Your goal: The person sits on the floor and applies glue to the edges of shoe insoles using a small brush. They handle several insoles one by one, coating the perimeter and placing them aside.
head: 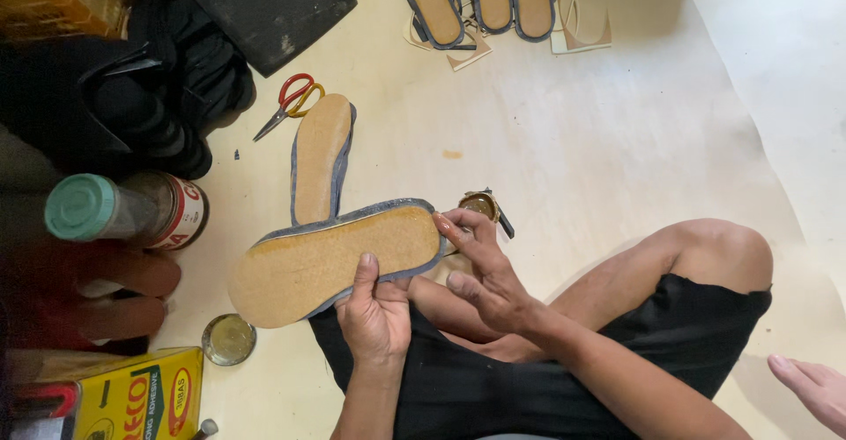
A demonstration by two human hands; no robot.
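Observation:
I sit cross-legged on the floor and hold a tan insole with a blue-grey fabric rim (330,264) over my lap. My left hand (374,312) grips its near edge, thumb lying on the tan face. My right hand (483,268) pinches the insole's right end, fingers on the fabric rim. Just beyond my right fingers, a small round glue tin (481,203) stands on the floor. A second matching insole (319,156) lies flat behind the held one.
Red-and-yellow-handled scissors (288,101) lie near a stack of black soles (163,105) and a black sheet (264,4). A teal-capped bottle (88,207), a yellow adhesive can (132,398) and a round lid (228,339) are at left. Several insoles (480,0) lie far off. Another person's hand (815,389) is at right.

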